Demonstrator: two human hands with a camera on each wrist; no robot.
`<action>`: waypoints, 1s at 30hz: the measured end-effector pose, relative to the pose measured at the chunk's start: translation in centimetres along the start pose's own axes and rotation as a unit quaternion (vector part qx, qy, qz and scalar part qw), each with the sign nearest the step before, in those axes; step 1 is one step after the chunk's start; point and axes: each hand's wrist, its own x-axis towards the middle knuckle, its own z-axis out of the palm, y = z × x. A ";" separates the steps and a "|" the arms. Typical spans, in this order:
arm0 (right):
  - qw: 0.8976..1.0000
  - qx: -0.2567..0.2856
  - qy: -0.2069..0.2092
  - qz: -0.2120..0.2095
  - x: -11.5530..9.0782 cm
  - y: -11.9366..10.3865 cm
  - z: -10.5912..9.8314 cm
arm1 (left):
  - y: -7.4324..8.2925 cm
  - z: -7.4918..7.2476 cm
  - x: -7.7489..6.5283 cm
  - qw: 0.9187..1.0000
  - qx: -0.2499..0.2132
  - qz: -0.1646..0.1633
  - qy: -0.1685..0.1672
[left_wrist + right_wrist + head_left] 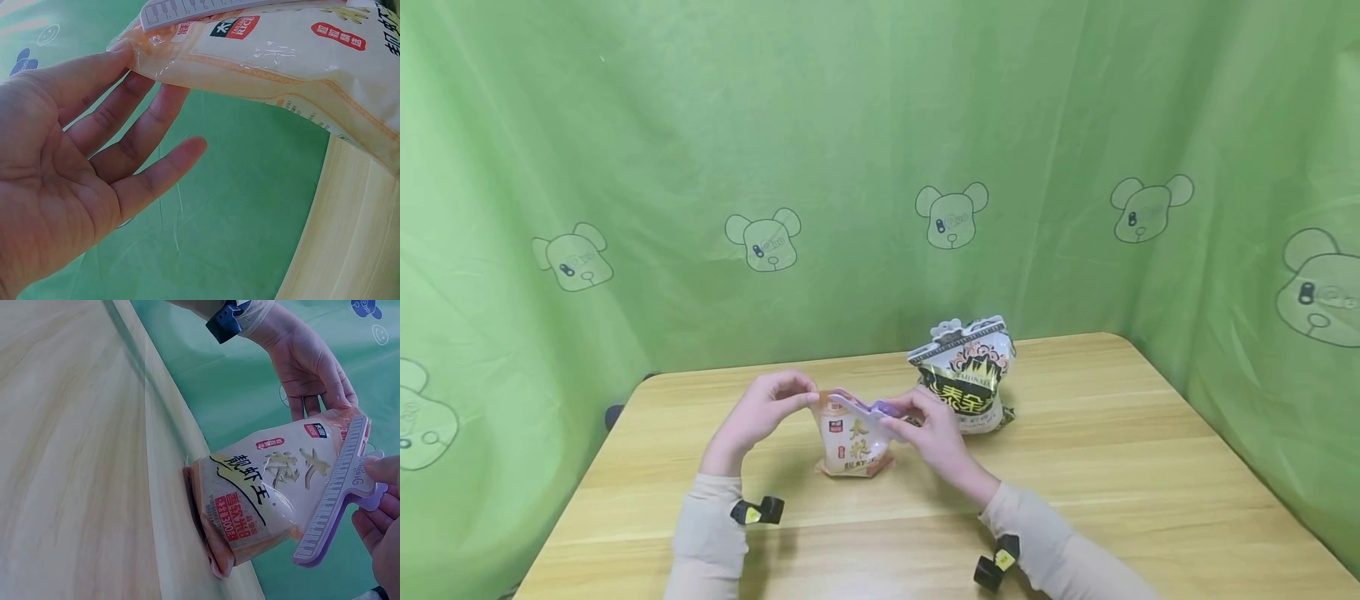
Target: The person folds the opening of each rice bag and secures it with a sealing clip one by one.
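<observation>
A small white and orange rice bag point(842, 450) stands upright on the wooden table. My left hand point(767, 408) pinches its top corner between thumb and index finger; in the left wrist view the other fingers point(140, 134) are spread below the bag. My right hand point(936, 433) pinches the handle of a purple bag clip point(334, 500). The clip's long ruled bar lies across the top of the bag. Whether it is clamped down on the plastic, I cannot tell.
Behind the right hand stands a larger black, white and gold bag point(970, 392) with a grey clip point(951, 329) at its top. Green curtains point(850, 125) with bear heads close in the table point(1112, 433) at the back and sides.
</observation>
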 end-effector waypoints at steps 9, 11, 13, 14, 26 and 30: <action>1.000 0.013 0.006 -0.014 0.2 0.2 0.2 | -0.1 0.0 0.0 1.000 -0.003 -0.003 0.004; 1.000 0.019 0.007 -0.013 0.4 1.2 0.4 | -0.1 0.0 0.0 1.000 -0.003 -0.004 0.005; 1.000 0.023 0.008 -0.011 0.6 1.5 0.6 | -0.1 0.0 0.0 1.000 -0.003 -0.004 0.005; 1.000 0.021 0.009 -0.009 0.6 1.5 0.6 | -0.1 0.0 0.0 1.000 -0.003 -0.004 0.006; 1.000 0.011 0.004 -0.005 0.4 -1.8 0.3 | -0.2 0.0 0.1 1.000 -0.004 -0.003 0.008; 1.000 0.008 0.005 -0.003 0.5 -1.6 0.4 | -0.3 0.0 0.1 1.000 -0.005 -0.002 0.009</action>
